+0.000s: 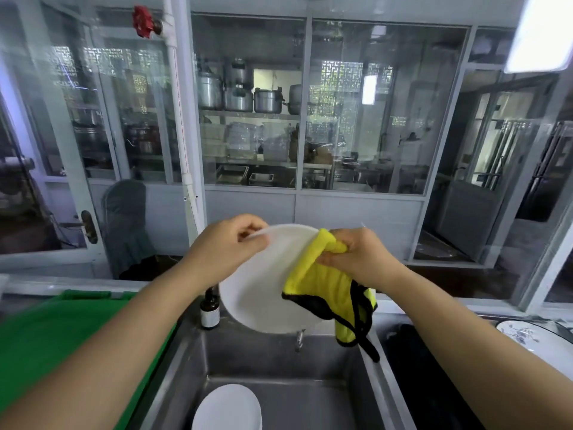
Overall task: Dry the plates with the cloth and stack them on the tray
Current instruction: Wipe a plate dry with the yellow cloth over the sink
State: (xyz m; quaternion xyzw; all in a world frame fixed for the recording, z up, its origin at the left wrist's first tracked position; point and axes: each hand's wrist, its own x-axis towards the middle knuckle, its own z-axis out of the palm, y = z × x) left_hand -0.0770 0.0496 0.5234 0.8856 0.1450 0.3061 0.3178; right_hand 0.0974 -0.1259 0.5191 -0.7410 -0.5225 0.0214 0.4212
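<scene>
I hold a large white plate [260,287] upright above the steel sink [279,367]. My left hand [228,240] pinches its upper left rim. My right hand [356,256] grips a yellow cloth with black edging [322,287] against the plate's right side; the cloth hangs down over the plate's face. Another white plate [229,408] leans in the sink basin below. A green tray [46,339] lies on the counter to the left.
A small brown bottle with a white label [210,311] stands on the sink's back ledge beside a tap [299,338]. A patterned plate [527,335] sits at the right, past a second dark basin [418,367]. Glass partitions rise behind the counter.
</scene>
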